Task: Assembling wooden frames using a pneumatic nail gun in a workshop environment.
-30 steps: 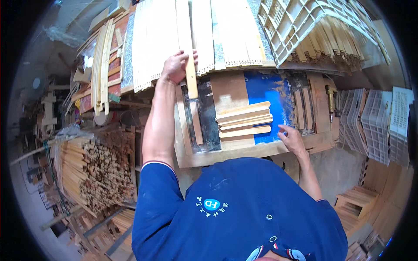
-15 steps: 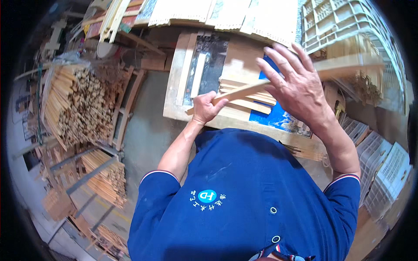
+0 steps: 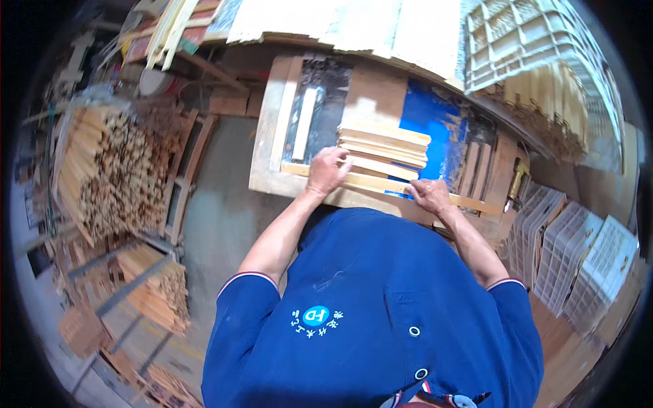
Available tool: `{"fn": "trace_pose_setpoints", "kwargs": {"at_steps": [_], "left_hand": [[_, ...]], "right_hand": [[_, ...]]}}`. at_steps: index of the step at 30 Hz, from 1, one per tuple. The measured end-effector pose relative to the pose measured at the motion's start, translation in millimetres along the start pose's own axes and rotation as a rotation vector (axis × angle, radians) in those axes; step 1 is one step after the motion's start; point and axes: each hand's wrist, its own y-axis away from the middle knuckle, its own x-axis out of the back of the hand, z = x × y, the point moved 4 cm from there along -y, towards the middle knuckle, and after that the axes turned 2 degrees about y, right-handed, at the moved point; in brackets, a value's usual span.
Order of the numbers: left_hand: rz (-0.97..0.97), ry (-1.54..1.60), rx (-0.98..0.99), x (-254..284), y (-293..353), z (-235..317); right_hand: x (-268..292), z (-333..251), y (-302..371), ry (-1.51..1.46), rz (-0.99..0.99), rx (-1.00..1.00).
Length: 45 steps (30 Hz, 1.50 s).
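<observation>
A long, pale wooden strip [image 3: 375, 182] lies across the near part of the workbench, almost level from left to right. My left hand [image 3: 326, 171] is closed on it toward its left end, fingertips beside a stack of shorter wooden strips [image 3: 385, 142]. Further along, my right hand [image 3: 432, 196] pinches the same strip between thumb and fingers. The short strips lie side by side just beyond the long one, partly over a blue patch [image 3: 435, 112] on the bench top. My palms hide parts of the long strip.
The workbench [image 3: 267, 178] has narrow slats at its left and right. A pale plastic crate [image 3: 507, 41] and bundled sticks stand at the far right, with white crates [image 3: 578, 251] nearer. A big pile of sticks [image 3: 112, 173] is at left. Pale panels [image 3: 367, 26] lie beyond the bench.
The long strip has come down from a raised slant onto the bench. My right hand, spread open before, has moved down and nearer and now grips it. My left hand stays near its left part.
</observation>
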Motion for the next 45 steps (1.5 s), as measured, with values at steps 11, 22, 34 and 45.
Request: {"fn": "trace_pose_setpoints", "kwargs": {"at_steps": [11, 22, 34, 45], "left_hand": [[0.097, 0.845, 0.788, -5.6, -221.0, -26.4], [-0.048, 0.962, 0.929, -22.7, -280.3, 10.4], [0.471, -0.318, 0.135, 257.1, -338.8, -81.2], [0.234, -0.393, 0.447, 304.7, -440.0, -195.2]], "right_hand": [[-25.0, -39.7, 17.1, 0.033, 0.359, -0.141], [-38.7, -42.9, 26.5, -0.027, 0.288, -0.260], [-15.6, -23.7, 36.8, -0.159, 0.277, -0.393], [-3.2, -43.8, 62.1, -0.394, 0.262, -0.686]]}}
